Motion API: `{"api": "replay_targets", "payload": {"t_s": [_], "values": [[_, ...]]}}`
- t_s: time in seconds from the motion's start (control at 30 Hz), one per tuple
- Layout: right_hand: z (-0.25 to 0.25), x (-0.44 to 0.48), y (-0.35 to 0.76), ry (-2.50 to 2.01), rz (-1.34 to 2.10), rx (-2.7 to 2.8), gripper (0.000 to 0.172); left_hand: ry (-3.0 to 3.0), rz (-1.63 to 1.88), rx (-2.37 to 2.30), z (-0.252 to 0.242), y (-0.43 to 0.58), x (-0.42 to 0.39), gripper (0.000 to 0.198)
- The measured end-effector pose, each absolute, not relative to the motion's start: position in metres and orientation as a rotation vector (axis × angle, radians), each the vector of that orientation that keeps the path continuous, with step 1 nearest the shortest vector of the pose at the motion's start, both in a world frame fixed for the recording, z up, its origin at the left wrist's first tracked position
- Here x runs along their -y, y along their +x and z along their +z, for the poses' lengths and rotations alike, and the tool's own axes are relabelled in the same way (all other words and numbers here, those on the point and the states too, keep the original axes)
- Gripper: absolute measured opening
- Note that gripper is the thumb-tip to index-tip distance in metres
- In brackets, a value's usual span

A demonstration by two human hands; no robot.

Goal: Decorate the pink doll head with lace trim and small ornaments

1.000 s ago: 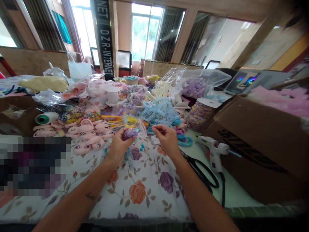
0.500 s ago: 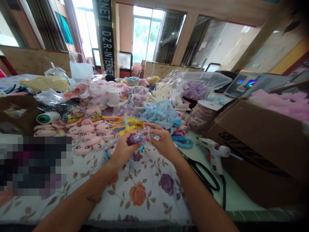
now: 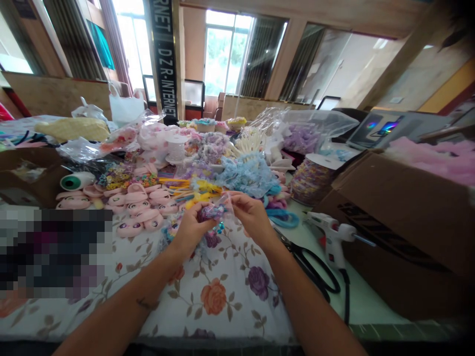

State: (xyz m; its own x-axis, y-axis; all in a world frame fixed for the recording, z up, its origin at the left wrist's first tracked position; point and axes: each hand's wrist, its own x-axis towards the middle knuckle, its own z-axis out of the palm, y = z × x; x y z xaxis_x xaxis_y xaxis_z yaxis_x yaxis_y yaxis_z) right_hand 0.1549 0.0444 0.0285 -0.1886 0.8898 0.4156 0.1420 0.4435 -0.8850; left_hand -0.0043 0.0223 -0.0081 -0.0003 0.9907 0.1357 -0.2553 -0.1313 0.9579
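Left grip point(image 3: 192, 226) and right grip point(image 3: 253, 217) hold a clear bag point(image 3: 212, 212).

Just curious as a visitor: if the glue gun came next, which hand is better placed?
Probably the right hand: the white glue gun lies nearer it, while the left hand is farther off, holding a purple bundle.

Bkgd: window point(image 3: 218, 59) (v. bright) w/ dk. curtain point(image 3: 265, 59) alongside; black lettered pillar point(image 3: 166, 64).

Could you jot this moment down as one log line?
left hand: holding small purple bundle | right hand: fingers at clear plastic bag | nearby: black-handled scissors, white plastic glue gun
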Motion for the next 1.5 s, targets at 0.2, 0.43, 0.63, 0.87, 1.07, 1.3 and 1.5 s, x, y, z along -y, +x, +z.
{"api": "replay_targets", "payload": {"t_s": [0.2, 0.43, 0.63, 0.87, 1.07, 1.3, 1.5], "values": [[0.014, -0.057, 0.164, -1.055, 0.759, 1.348, 0.014, 0.993, 1.459, -0.917, -0.001, -0.009, -0.026, 0.036], [-0.016, -0.056, 0.159, -1.345, 0.195, 2.286, 0.021, 0.854, 1.469, -0.920, 0.008, -0.009, -0.025, 0.041], [-0.008, -0.047, 0.161, -1.200, 0.309, 2.347, 0.019, 0.889, 1.449, -0.897, 0.004, -0.009, -0.025, 0.038], [0.027, -0.043, 0.171, -1.032, 0.224, 1.678, 0.013, 0.998, 1.393, -0.906, -0.003, -0.009, -0.025, 0.034], [0.031, -0.046, 0.160, -0.894, 0.549, 1.909, 0.010, 1.111, 1.358, -0.910, -0.002, -0.006, -0.022, 0.033], [0.020, -0.051, 0.153, -0.905, 0.559, 1.934, 0.006, 1.201, 1.296, -0.957, -0.005, -0.006, -0.022, 0.034], [0.026, -0.046, 0.153, -0.951, 0.704, 1.878, 0.011, 1.236, 1.301, -0.998, -0.002, -0.006, -0.021, 0.032]]}}
